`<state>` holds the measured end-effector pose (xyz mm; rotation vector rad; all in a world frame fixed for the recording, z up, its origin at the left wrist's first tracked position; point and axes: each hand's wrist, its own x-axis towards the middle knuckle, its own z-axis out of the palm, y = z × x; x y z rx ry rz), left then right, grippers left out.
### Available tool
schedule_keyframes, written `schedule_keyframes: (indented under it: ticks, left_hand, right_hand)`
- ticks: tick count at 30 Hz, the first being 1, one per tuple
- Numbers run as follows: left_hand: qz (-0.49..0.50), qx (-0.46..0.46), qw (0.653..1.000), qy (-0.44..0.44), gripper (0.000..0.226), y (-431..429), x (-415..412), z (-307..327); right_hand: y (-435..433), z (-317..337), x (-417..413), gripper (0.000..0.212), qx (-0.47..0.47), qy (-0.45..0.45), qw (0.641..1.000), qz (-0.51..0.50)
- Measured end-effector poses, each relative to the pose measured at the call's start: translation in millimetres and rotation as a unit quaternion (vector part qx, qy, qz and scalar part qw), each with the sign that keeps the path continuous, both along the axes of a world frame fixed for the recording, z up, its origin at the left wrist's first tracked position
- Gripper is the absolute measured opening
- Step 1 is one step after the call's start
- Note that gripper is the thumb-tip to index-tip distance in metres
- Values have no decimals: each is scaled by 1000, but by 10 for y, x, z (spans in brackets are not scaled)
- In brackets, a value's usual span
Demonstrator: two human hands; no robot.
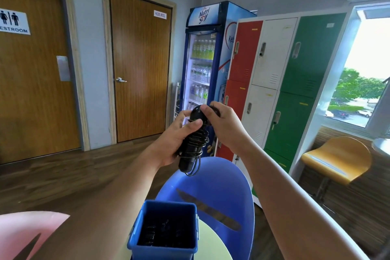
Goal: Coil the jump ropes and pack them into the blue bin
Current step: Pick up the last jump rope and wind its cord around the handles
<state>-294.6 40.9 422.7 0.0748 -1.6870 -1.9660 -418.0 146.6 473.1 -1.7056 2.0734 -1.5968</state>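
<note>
L hand (pixel 176 140) wraps fingers + thumb round the middle of a black jump rope (pixel 193 145). Both handles are held together upright, w/ the cord wound round them in tight turns. R hand (pixel 224 125) pinches the top end of the bundle, thumb over the handle caps. Prob. tucking in the last bit of cord, tho the exact finger contact is hidden. A short loop of cord hangs loose below the handles' bottom end.

Bundle is in the air, above and beyond the blue bin (pixel 135 236), not in it. Bin sits on a pale round table (pixel 211 243) w/ dark coiled ropes at its bottom; too dark to count.

So some ropes are packed. This one is approx. coiled and needs its tail secured, then dropping in. No other loose ropes in view.

Behind: blue chair (pixel 223 183), then drinks fridge (pixel 200 59) + lockers (pixel 274 65).
</note>
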Motion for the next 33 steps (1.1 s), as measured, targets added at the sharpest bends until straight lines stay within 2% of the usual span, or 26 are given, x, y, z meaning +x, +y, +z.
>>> schedule_keyframes:
  ticks: [4,10,14,17,20,25,33]
  left_hand:
    - [37,-115,992,-23,53,16,14,-4]
    - [69,-84,994,18,32,138,-99,-53]
    - [77,-139,987,19,68,108,-73,-78]
    - [74,-139,987,26,72,42,-56,-77]
    - [75,-110,990,50,65,18,-48,-60]
    - [87,-73,990,81,49,30,-21,-65]
    - [94,-161,982,43,44,-8,38,-87]
  right_hand:
    - [-4,-93,-68,35,3,-9,1000,-27]
    - [-27,-76,-36,37,5,3,998,-66]
    - [2,27,16,39,28,31,996,-75]
    - [33,80,26,43,31,27,997,-67]
    - [63,91,12,41,27,1,999,-43]
    - [115,87,3,33,22,-92,994,49]
    - [179,-63,-94,30,68,-165,975,130]
